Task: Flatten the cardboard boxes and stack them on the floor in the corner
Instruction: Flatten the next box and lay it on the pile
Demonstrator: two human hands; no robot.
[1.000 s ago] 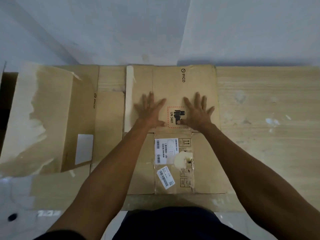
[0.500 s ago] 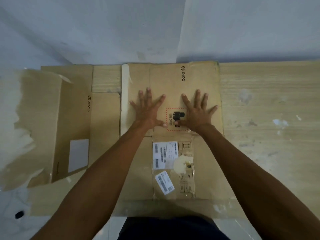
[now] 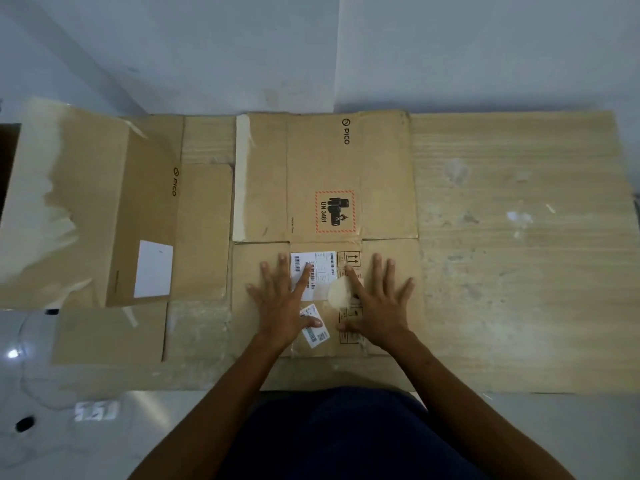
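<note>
A flattened brown cardboard box (image 3: 322, 168) lies in the middle, its far edge against the wall. It bears a PICO mark, a red UN 3481 label and white shipping labels. My left hand (image 3: 282, 303) rests palm down on its near panel, fingers spread over the white label. Beside it, my right hand (image 3: 379, 303) presses flat on the same panel. Neither hand holds anything. To the left stands a second PICO box (image 3: 104, 209), still partly upright with its flaps spread.
Both boxes lie on a large wood-grain sheet (image 3: 519, 254) set against the white walls, whose corner (image 3: 336, 64) is straight ahead. Glossy white floor (image 3: 86, 427) runs along the near side. My dark trousers fill the bottom middle.
Both hands have slid from the far panel around the UN 3481 label back toward me onto the near panel with the shipping labels.
</note>
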